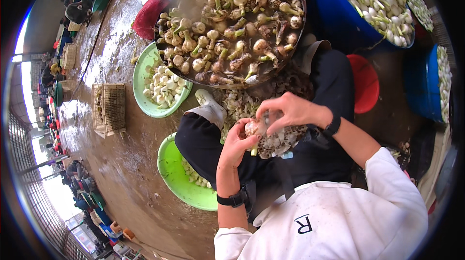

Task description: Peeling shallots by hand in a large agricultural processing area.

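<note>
My left hand (236,142) holds a garlic bulb (253,129), pinkish and partly peeled, its short green stem pointing down in the view. Beside it, my right hand (287,112) is curved with thumb and fingertips close to the bulb; whether they pinch a piece of skin is blurred. Garlic skins (279,142) lie in a heap beneath both hands. In front of me a big round tub (304,16) holds muddy water and many unpeeled bulbs with cut stems.
Peeled bulbs fill a pale green basin (138,85) and large blue tubs (323,13). A bright green basin (170,187) sits by my knee, a red bucket (361,83) on the opposite side. A plastic crate (109,109) stands on the wet floor (141,172). Several people are farther off.
</note>
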The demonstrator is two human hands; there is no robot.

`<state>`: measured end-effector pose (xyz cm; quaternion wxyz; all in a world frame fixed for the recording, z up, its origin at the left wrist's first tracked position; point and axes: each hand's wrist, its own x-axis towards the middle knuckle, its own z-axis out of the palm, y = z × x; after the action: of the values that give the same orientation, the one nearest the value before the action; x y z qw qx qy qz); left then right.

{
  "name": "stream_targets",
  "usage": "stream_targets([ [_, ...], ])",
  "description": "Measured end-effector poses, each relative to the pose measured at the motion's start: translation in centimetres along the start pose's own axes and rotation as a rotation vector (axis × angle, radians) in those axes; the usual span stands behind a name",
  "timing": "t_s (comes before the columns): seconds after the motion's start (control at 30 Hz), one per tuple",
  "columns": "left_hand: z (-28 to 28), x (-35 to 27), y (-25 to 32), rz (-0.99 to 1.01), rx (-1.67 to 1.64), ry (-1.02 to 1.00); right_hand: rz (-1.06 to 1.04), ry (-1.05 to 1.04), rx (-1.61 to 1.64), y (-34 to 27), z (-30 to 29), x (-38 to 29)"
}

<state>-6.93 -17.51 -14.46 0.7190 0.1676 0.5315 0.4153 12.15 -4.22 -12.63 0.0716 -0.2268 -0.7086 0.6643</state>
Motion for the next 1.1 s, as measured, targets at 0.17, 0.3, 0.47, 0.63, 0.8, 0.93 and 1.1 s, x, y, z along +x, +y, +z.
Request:
stream_targets([
  [0.17, -0.1, 0.2, 0.7, 0.004, 0.207, -0.096, -0.047, 0.288, 0.227, 1.6, -0.1, 1.3],
  [0.3, 0.1, -1.3, 1.3, 0.131, 0.161, 0.005, 0.053, 0.411, 0.193, 4.1, -2.3, 1.7],
  [0.47, -4.1, -5.4, -2.7, 0.537, -0.918, -0.615, 0.091, 0.371, -0.340, 3.4, -5.8, 3.4],
  [0.63, -2.1, -3.8, -0.7, 0.391, -0.832, -0.014, 0.307, 0.414, -0.998, 9.8, -10.0, 11.3],
  [0.8, -1.2, 1.8, 2.0, 0.295, -0.210, 0.073, 0.087, 0.154, -0.690, 9.5, -10.5, 13.0],
  [0.93, 3.6, 5.2, 3.8, 0.244, -0.203, 0.173, -0.200, -0.066, -0.404, 2.9, -8.6, 7.7],
  [1.1, 3.3, 5.9, 1.2, 0.332, -0.017, 0.232, -0.062, 0.530, -0.529, -0.9, -1.5, 1.9],
])
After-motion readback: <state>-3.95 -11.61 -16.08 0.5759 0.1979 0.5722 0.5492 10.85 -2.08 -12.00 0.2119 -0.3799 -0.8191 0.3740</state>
